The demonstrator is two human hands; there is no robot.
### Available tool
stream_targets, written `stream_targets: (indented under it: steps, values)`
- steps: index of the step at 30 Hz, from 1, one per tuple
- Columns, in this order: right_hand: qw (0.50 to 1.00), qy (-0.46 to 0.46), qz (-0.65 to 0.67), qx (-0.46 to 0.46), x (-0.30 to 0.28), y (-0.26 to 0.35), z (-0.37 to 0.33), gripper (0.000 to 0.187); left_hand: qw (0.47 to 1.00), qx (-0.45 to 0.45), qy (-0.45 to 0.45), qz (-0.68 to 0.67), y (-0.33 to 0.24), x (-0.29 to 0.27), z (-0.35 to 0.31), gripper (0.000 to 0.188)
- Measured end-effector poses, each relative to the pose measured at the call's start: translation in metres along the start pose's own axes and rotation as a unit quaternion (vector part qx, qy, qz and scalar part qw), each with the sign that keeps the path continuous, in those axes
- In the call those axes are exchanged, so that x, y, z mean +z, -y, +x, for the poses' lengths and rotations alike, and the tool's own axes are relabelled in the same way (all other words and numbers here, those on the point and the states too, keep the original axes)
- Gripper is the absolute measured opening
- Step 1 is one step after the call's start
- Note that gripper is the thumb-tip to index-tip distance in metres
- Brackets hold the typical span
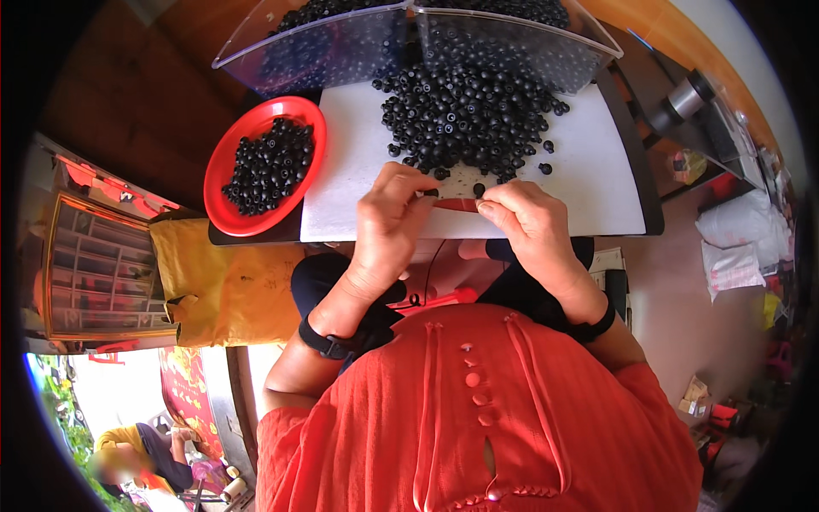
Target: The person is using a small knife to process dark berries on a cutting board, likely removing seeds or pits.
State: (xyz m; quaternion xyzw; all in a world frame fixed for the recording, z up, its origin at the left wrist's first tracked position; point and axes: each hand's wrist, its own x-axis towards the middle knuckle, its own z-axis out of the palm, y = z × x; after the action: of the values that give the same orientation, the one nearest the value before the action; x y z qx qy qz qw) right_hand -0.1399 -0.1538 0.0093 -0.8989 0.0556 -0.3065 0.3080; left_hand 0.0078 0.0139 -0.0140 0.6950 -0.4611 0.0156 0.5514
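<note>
Pinching a thin red strip point(457, 205) between them, the left hand point(388, 218) and right hand point(531, 224) were threading black beads point(465, 107); next needed picking one bead precisely.

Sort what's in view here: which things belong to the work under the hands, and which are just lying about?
In use:
left hand and right hand, pinching a thin red strip
pile of black beads on the white board
red bowl of beads
clear hopper holding more beads

Lying about:
yellow sack
compartment box
white bags on the floor
</note>
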Motion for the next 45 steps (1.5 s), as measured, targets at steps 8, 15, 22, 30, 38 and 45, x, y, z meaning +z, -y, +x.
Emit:
stream_targets:
  steps: [8,15,22,30,38,45]
  values:
    - [0.994,-0.038,0.073,0.07,0.013,0.001,0.01,0.012,0.933,-0.258,-0.018,-0.251,-0.01,-0.017,0.002,0.016]
    - [0.992,-0.076,0.086,0.057,0.026,-0.004,0.013,0.019,0.886,-0.314,0.0,-0.34,-0.012,-0.014,0.01,0.021]
    - [0.991,-0.073,0.088,0.074,0.029,-0.009,0.012,0.021,0.895,-0.278,0.065,-0.344,-0.005,-0.017,0.012,0.024]
    - [0.99,-0.093,0.086,0.067,0.031,-0.008,0.013,0.02,0.888,-0.259,0.05,-0.376,-0.007,-0.009,0.008,0.024]
    - [0.99,-0.103,0.075,0.06,0.032,-0.007,0.014,0.021,0.908,-0.21,0.018,-0.362,-0.007,-0.006,0.003,0.026]
    - [0.993,-0.107,0.04,0.03,0.03,-0.009,0.015,0.026,0.909,-0.212,0.03,-0.358,-0.009,-0.006,0.003,0.026]
